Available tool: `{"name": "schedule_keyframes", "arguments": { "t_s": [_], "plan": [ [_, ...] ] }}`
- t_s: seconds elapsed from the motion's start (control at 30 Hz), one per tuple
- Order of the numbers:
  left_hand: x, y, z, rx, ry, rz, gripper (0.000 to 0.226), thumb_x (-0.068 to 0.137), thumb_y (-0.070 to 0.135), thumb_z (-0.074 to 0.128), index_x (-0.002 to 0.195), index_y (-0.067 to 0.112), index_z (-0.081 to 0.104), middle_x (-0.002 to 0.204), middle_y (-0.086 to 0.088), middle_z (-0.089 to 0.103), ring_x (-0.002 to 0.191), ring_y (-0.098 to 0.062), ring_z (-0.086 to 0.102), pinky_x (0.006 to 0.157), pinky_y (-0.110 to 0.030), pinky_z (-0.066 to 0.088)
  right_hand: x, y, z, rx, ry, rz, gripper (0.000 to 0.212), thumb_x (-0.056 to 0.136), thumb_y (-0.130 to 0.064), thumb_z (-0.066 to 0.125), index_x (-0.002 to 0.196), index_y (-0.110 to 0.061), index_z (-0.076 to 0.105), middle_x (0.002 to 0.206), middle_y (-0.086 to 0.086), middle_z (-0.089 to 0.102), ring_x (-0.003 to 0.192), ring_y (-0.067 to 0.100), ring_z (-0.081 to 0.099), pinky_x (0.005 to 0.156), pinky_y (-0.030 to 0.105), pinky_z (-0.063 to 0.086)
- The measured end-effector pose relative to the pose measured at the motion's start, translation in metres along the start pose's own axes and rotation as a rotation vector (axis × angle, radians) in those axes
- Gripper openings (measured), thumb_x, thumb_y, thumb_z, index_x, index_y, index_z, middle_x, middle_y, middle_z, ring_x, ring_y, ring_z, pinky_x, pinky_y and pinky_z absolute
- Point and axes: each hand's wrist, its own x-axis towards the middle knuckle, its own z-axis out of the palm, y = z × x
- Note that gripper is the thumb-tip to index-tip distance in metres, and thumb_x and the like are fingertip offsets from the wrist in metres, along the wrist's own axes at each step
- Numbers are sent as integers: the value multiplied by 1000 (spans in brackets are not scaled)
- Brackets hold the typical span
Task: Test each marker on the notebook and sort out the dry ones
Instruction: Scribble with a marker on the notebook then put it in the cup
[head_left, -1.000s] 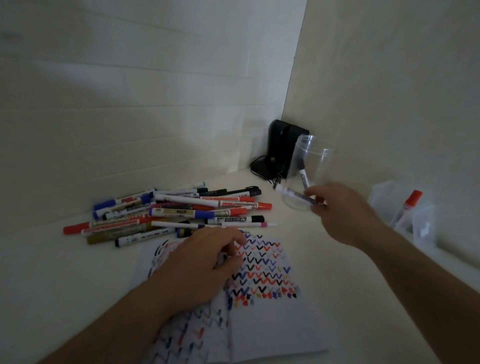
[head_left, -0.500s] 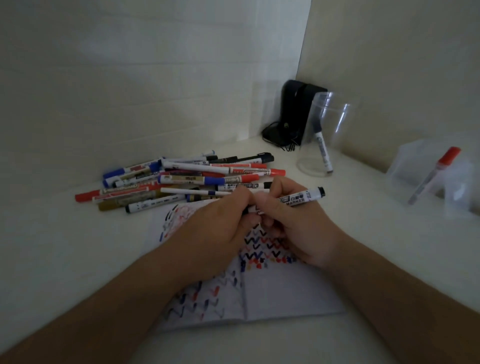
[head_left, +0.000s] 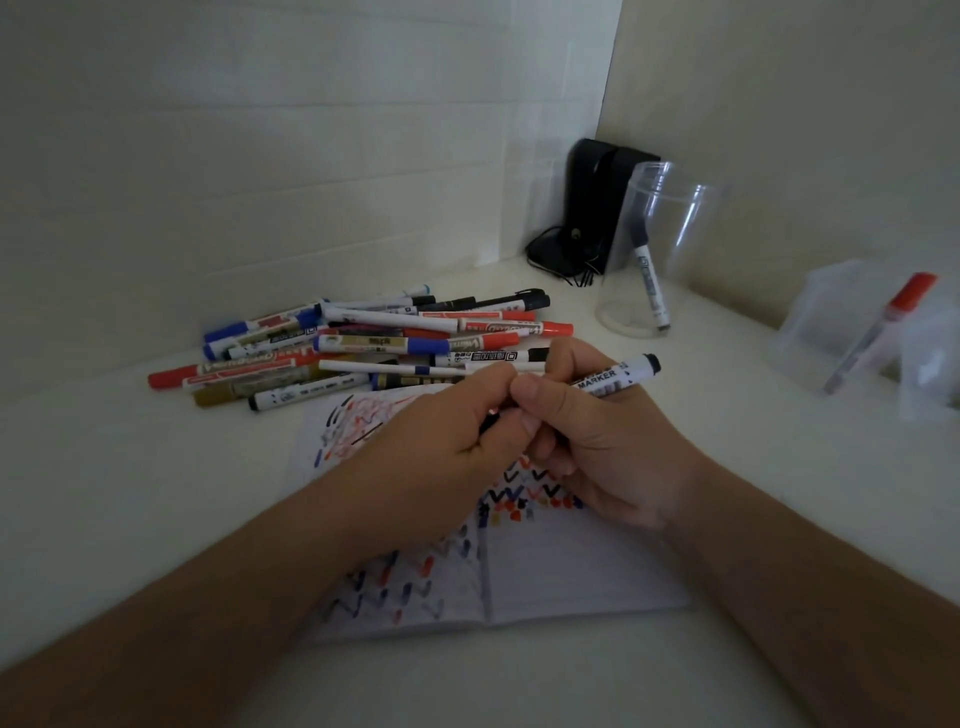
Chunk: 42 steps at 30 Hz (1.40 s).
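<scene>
the white-barrelled black marker (head_left: 613, 378) lies with its long axis slanting from lower left to upper right, its black end up and right, above the open notebook with coloured zigzag marks (head_left: 571, 566). the right hand (head_left: 597, 441) curls round its barrel; the left hand (head_left: 441, 441) pinches its lower end (hidden between the fingers). behind them a loose pile of red, blue, black and gold markers (head_left: 363, 343) lies mostly left-to-right on the pale white surface (head_left: 130, 493). in the corner of the cream walls a clear plastic cup (head_left: 660, 249) holds one marker, beside a black device (head_left: 597, 208). at right a clear container (head_left: 852, 332) holds a red-capped marker.
</scene>
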Motion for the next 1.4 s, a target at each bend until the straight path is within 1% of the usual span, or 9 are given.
{"name": "schedule_keyframes", "arguments": {
  "t_s": [0.1,0.3,0.43,0.53,0.63,0.77,0.9,1.1,1.4],
  "plan": [
    [2,1,0,-69,-16,-22,15,107,38,44,107,33,59,99,20,68,93,1,65,78,-17,53,-1,-1,1,-20,23,-13,25,86,-8,69,71,-8,49,59,8,61,46,13,56,40,19,42],
    [1,1,-2,-64,-11,-60,30,97,61,44,110,37,57,95,5,67,90,-15,66,82,-50,58,-2,-3,-2,-41,-6,-44,27,86,-9,72,66,-17,56,62,8,64,49,13,57,41,19,41],
    [0,2,-6,53,-44,-108,43,75,73,61,105,45,46,83,15,65,63,2,57,54,-25,50,-2,-4,-3,-190,13,-52,28,79,-19,83,69,-16,57,63,11,62,49,15,54,44,22,43],
    [1,0,-12,164,-61,-225,78,49,80,77,110,53,37,72,24,64,62,4,59,56,-16,44,-1,-18,-9,-200,81,-88,26,91,-10,72,73,-13,53,57,4,55,45,12,44,41,21,35],
    [-3,-5,-19,309,-118,-231,58,64,82,70,108,58,41,65,22,60,54,2,51,57,-20,41,-6,-48,-22,-108,175,-143,21,92,-13,65,73,-16,54,58,3,53,47,13,40,42,24,26],
    [-3,-5,-19,492,-207,-184,18,89,65,57,106,65,55,73,22,61,65,3,56,60,-21,42,-22,-61,-28,-254,25,-24,21,90,-21,76,78,-14,61,64,9,56,51,16,45,45,23,32],
    [0,-8,-16,559,-220,-178,19,91,67,55,108,64,60,87,26,64,77,4,58,66,-23,46,-40,-30,-26,-451,72,78,24,80,2,75,71,-5,55,55,10,52,43,15,43,39,21,35],
    [2,-13,-11,593,-186,-147,24,85,74,55,105,62,62,83,24,65,74,5,58,62,-21,44,-43,-8,-23,-712,257,39,29,80,-4,78,63,-8,55,56,15,60,48,22,51,49,32,42],
    [4,-11,-10,616,-186,-160,22,86,72,57,103,60,63,82,29,59,76,8,53,61,-22,40,-41,-5,-20,-847,249,123,23,83,-4,76,69,-2,57,66,22,68,51,28,62,51,36,52]
  ]
}}
